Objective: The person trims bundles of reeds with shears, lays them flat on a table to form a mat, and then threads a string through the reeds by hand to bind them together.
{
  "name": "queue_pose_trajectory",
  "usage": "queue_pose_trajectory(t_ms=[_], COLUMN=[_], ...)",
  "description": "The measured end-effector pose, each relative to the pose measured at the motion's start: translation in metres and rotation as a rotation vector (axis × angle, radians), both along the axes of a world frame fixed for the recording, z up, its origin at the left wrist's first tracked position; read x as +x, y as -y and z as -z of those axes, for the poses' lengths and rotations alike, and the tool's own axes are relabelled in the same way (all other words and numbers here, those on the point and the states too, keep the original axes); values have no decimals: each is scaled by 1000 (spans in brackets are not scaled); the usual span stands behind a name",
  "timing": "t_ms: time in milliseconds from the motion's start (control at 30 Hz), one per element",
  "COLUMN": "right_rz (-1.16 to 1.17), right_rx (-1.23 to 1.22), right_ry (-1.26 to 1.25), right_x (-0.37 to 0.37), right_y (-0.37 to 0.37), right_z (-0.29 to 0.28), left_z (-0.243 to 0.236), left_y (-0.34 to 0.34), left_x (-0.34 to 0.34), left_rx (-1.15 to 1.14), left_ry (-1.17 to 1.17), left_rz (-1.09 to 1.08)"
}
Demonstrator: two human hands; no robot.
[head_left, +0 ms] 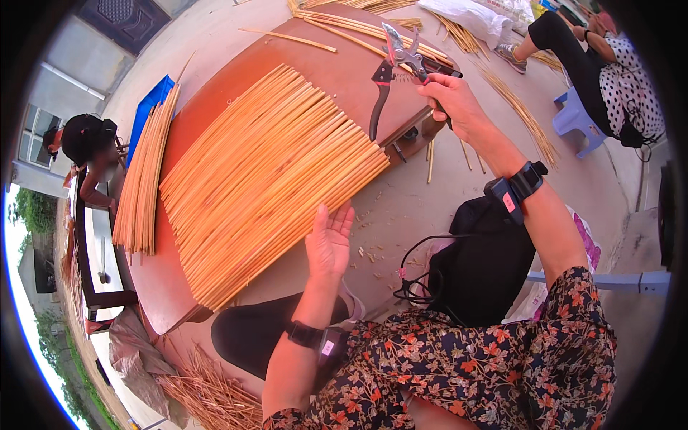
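A wide, flat sheet of straight tan sticks (265, 186) lies side by side on the reddish-brown table (215, 100), its ends jutting past the near right edge. My left hand (328, 240) is palm up at the sheet's front edge, touching it, fingers loosely extended and slightly curled. Raised above the table's right side, my right hand (451, 104) grips a pair of pruning shears (403, 54) with black handles, the metal head pointing up. Left of the sheet lies a bundle of longer sticks (140, 201); more loose sticks (337, 29) are at the table's far end.
A blue bin (143, 107) stands behind the bundle. One co-worker (97, 179) is at the left; another (620, 93) sits at upper right by a blue stool (577, 122). A black bag (480, 265) is at my right, scrap sticks (201, 387) lower left.
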State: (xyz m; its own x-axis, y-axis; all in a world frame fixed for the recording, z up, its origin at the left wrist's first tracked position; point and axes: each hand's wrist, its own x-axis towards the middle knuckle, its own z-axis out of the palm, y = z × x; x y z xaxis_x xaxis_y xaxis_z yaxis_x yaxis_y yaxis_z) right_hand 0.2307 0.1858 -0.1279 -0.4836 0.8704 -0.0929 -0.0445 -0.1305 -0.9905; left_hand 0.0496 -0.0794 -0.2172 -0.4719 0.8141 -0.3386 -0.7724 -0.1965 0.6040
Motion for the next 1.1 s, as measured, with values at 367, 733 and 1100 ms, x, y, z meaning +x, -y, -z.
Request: queue_pose_trajectory(t_ms=[367,733,1100], right_rz=[-219,-414,-827], right_rx=[-464,-385,-509], right_ry=[-266,-163,-541], right_x=[43,50,32], right_y=[88,89,124], right_z=[5,30,16], left_z=[-19,-55,-27], left_y=[-23,-40,-20], left_x=[42,42,37], left_rx=[-6,53,454], left_ry=[-90,-315,441], left_rz=[414,705,879])
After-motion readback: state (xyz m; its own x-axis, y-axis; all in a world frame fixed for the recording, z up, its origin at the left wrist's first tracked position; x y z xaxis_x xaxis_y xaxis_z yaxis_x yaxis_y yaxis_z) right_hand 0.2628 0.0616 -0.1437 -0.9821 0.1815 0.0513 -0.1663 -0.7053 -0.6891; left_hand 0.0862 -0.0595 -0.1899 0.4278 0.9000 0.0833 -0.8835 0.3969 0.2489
